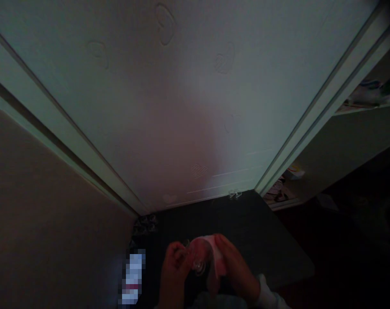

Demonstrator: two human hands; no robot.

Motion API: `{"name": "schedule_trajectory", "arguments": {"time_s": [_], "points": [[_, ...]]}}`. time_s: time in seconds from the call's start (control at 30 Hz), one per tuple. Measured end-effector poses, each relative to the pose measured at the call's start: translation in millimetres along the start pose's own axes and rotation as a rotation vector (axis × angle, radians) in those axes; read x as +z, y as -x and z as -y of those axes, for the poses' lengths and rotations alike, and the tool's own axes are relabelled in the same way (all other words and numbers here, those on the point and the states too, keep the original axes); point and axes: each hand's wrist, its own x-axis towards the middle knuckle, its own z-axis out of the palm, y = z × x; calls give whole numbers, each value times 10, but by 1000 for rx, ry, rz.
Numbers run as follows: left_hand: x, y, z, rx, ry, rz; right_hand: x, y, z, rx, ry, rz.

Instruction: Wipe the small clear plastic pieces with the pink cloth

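Low in the dim head view, both of my hands are close together over a dark tabletop (220, 219). In my right hand (238, 264) is a pale pink curved strip (219, 257), gripped along its right side by thumb and fingers. My left hand (175, 268) has its fingers curled together at the strip's left end, beside a small shiny clear looped piece (199, 268). Whether that piece is joined to the strip, I cannot tell. Darkness and the fingers hide the details.
A pale panel with embossed shapes (182, 107) rises behind the tabletop. Clear looped pieces (235, 194) lie at its foot, and several more clear items (146, 223) sit at the back left corner. A bright pixelated screen (133, 277) is at left. Shelves with things (294, 172) stand right.
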Motion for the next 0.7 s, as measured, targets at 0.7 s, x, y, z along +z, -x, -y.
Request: {"name": "schedule_trajectory", "arguments": {"time_s": [0.7], "points": [[70,23,-92,-43,-165,5,22,46,-31,-381,437,286]]}}
